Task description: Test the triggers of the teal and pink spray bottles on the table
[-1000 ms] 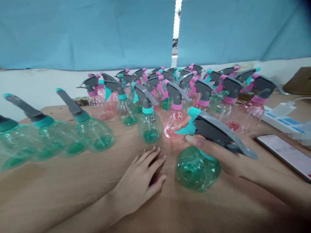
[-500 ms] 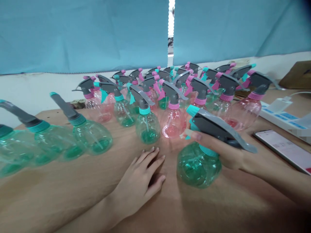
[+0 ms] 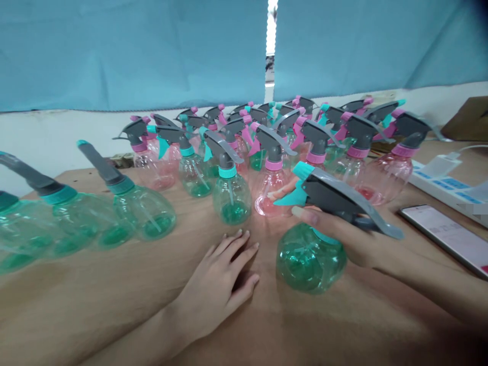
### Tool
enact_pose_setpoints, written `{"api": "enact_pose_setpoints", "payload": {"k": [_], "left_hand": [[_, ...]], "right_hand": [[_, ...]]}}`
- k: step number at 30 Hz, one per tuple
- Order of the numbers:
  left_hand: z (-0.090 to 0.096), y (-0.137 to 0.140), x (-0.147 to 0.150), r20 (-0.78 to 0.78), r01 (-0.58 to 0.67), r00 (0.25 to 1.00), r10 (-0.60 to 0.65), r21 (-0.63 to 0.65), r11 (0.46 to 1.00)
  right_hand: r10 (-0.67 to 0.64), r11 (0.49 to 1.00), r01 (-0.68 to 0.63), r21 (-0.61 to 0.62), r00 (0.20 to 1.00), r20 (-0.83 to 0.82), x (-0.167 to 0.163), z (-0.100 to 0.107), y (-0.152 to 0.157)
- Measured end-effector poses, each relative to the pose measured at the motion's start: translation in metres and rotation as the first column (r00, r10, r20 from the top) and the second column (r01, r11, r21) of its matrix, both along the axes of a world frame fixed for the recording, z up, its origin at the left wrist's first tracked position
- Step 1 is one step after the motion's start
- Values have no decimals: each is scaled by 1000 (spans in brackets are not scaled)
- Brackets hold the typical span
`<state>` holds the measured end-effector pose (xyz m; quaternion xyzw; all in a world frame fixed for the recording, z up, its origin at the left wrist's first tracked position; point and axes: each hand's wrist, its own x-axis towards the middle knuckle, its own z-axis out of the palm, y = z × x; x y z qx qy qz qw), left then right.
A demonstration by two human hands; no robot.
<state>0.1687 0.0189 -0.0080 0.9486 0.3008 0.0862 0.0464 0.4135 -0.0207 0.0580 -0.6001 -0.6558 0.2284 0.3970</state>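
My right hand (image 3: 339,231) is wrapped round the neck of a green spray bottle (image 3: 310,262) with a grey head and a turquoise nozzle. Its thumb lies on the near side, and other fingers show behind the turquoise trigger (image 3: 293,195). The bottle tilts a little, its base at or just above the table. My left hand (image 3: 224,277) rests on the table with fingers stretched out and holds nothing. Just beyond it stands another green spray bottle (image 3: 232,201), beside a pink spray bottle (image 3: 271,190).
Several more pink and green spray bottles crowd the back of the table. A row of green bottles (image 3: 147,213) stands at the left. On the right lie a phone (image 3: 446,236) and a white power strip (image 3: 453,185) with a plugged-in charger. Blue cloth (image 3: 133,51) hangs behind.
The trigger of the held bottle now stands farther out from the head, with fingers stretched past it. My left hand stays in place. The view has shifted slightly.
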Motion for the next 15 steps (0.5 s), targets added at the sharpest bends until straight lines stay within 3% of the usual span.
{"api": "enact_pose_setpoints", "payload": {"k": [6,15], "left_hand": [[-1,0,-1,-1,9,1000,-9,3,1000],[-1,0,-1,28,1,1000,-1,-7,1000]], "right_hand": [[141,986,-129,105,983,-114,-11,10,5],[203,978,-190,83,959,-200,-18,14,8]]}}
